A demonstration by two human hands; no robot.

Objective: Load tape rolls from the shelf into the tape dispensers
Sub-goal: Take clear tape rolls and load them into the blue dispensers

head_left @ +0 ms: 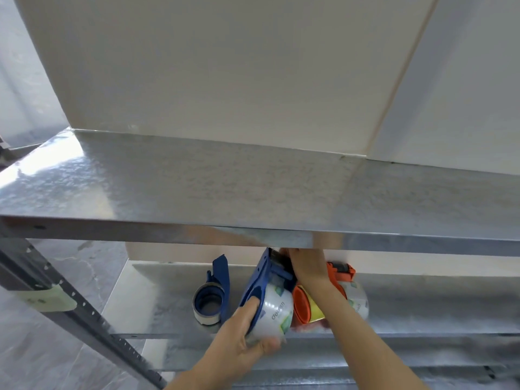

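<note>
Below the upper shelf, my left hand (pixel 247 330) grips a blue tape dispenser (pixel 260 280) with a clear tape roll (pixel 274 311) seated in it. My right hand (pixel 305 266) reaches to the dispenser's front end by the blade, fingers closed there; the shelf edge partly hides them. A second blue dispenser (pixel 213 294) holding a roll lies on the lower shelf to the left. An orange dispenser (pixel 340 273) with a clear roll (pixel 358 301) lies to the right, behind my right forearm. Between them sits an orange and yellow roll (pixel 306 305).
A galvanised metal shelf (pixel 197 187) fills the middle of the view, with large white boxes (pixel 225 66) standing on it. A perforated steel upright (pixel 84 305) runs down the left. The lower shelf (pixel 422 311) extends right. Grey floor lies at left.
</note>
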